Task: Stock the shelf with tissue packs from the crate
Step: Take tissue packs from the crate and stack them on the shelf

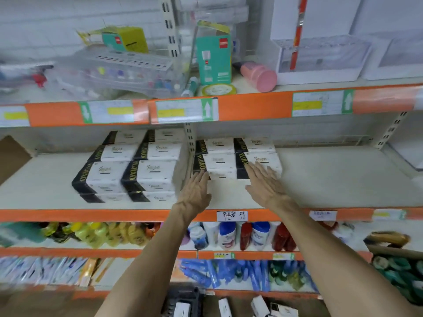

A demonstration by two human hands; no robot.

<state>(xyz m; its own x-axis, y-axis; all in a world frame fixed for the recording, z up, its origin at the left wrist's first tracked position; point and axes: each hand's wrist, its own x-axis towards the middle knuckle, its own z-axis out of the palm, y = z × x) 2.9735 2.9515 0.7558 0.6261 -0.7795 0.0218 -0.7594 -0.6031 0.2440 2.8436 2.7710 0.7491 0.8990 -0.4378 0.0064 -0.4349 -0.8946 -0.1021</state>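
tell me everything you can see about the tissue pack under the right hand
The tissue pack is a white, soft-looking plastic-wrapped block with a black band and gold lettering at its left end. It lies flat on the middle shelf, front row, beside another pack on its left. The right hand rests straight fingers on its top.

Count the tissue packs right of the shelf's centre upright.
4: front-left pack, front-right pack, back-left pack, back-right pack. Others may hide behind.

Facing me: white shelving (343, 179) in tiers, orange edge strips (251, 106) spanning the frame; slotted upright (170, 24), top centre; pale tiled wall (45, 19), upper left.
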